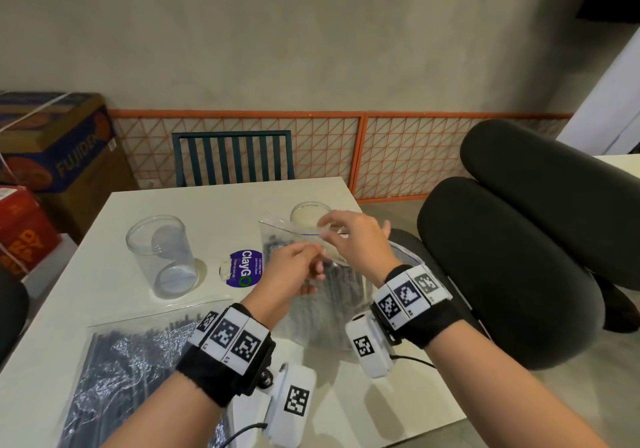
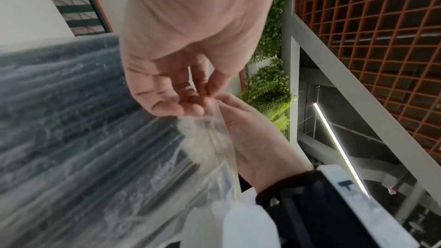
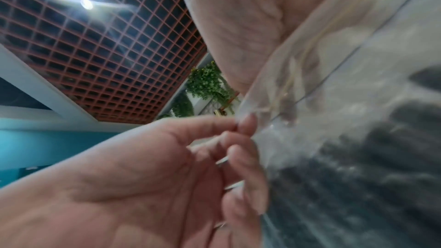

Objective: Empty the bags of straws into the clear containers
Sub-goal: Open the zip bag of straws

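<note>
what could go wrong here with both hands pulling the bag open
The held bag is gripped by the left hand and right hand at its mouth only; a sudden split could spill straws on the table. Its swing might also tip the container behind it.

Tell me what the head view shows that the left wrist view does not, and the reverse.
Only the head view: two clear cylindrical containers on the white table, a second clear bag of black straws lying flat, and a purple round sticker.

Only the left wrist view: hanging green plants and an orange ceiling grid.

Both: the left hand and right hand pinching the mouth of the clear plastic bag of black straws.
</note>
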